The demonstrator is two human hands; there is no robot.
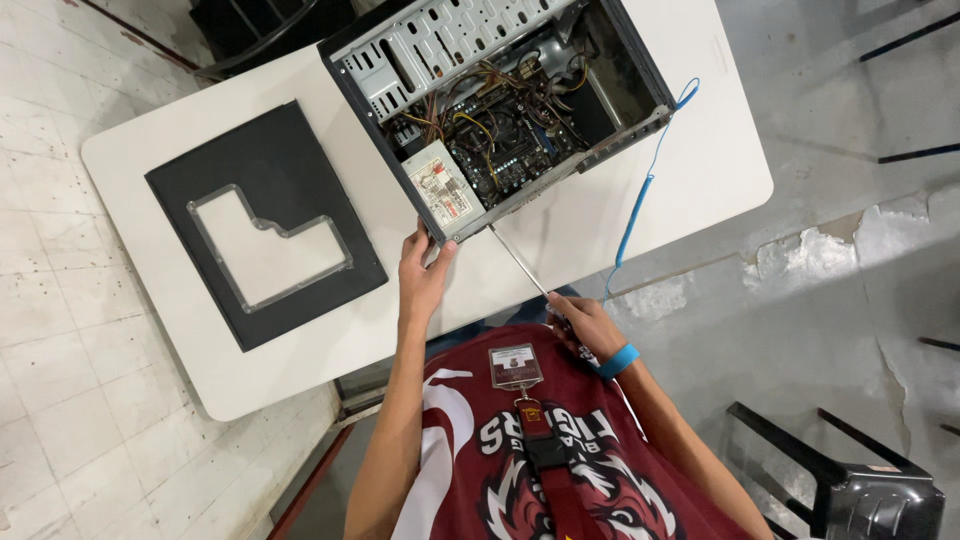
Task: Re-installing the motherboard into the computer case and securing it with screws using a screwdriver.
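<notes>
An open black computer case (pixel 640 60) lies on its side on a white table (pixel 690 170), showing its circuit board, coloured wires and a grey power supply (pixel 440 185). My left hand (pixel 422 275) grips the case's near corner below the power supply. My right hand (pixel 583 325) holds a long screwdriver (pixel 518 260) by its handle. The shaft runs up and left, with its tip at the case's near edge. A blue strap sits on my right wrist (pixel 620 360).
The case's black side panel (pixel 180 200) with a clear window lies flat on the table's left part. A blue coiled cord (pixel 640 200) runs from the case down over the table edge. A dark chair (pixel 860 490) stands at the lower right on the concrete floor.
</notes>
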